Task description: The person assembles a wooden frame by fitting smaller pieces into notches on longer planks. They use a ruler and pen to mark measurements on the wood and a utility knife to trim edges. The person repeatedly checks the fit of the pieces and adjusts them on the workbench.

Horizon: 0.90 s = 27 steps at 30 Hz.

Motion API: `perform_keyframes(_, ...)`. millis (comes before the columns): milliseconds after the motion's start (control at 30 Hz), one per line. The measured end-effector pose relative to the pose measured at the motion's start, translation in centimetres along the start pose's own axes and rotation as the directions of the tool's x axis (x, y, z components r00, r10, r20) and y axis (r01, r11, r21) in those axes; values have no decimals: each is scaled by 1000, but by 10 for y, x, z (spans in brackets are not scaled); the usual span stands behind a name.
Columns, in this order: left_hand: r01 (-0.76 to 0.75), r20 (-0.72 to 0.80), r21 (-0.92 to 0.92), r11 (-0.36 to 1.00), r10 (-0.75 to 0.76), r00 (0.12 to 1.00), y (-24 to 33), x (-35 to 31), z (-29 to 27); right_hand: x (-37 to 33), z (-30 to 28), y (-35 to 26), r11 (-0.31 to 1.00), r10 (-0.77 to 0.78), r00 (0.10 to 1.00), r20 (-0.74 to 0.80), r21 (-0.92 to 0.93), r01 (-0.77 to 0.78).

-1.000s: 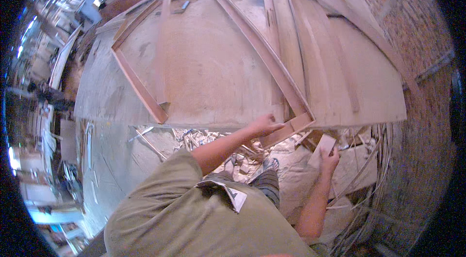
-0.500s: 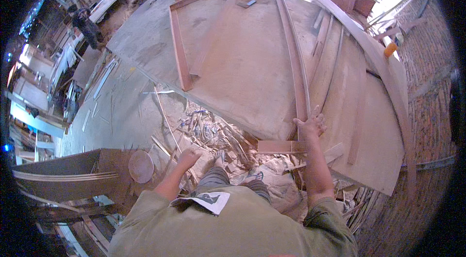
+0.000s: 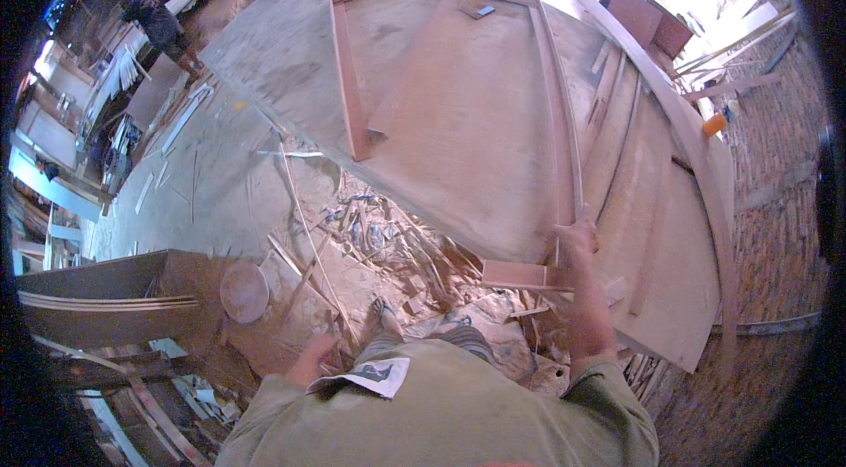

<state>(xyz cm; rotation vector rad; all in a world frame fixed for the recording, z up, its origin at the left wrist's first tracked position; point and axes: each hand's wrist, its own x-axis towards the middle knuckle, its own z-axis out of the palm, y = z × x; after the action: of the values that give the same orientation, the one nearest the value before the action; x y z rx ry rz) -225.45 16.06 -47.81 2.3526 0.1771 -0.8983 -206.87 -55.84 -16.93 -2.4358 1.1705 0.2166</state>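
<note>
- Right hand (image 3: 577,240): above tabletop's (image 3: 467,132) near edge, at wooden frame's (image 3: 561,114) corner; fingers blurred, grip cannot be told.
- Left hand (image 3: 319,349): short of tabletop's near edge; finger state unclear.
- Frame: on tabletop, end piece (image 3: 514,273) overhanging near edge.
- Judgement: support overhang; avoid twisting corner.
</note>
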Motion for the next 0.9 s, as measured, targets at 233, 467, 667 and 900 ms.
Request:
perform_keyframes(233,401,-20,-130,907,-407,913,39,38,-63,-13,37,-36,946,-163,973,-164,254,201)
perform_keyframes(467,360,-78,-174,917,-377,923,61,8,-120,-33,75,-46,678,-246,960,-130,685,267)
perform_keyframes(667,340,-60,-180,923,-355,933,38,27,-133,-81,79,-37,597,-319,944,-87,755,271)
perform_keyframes(900,-270,-508,-294,917,90,857,194,76,-197,-98,30,-82,421,-555,831,26,871,253)
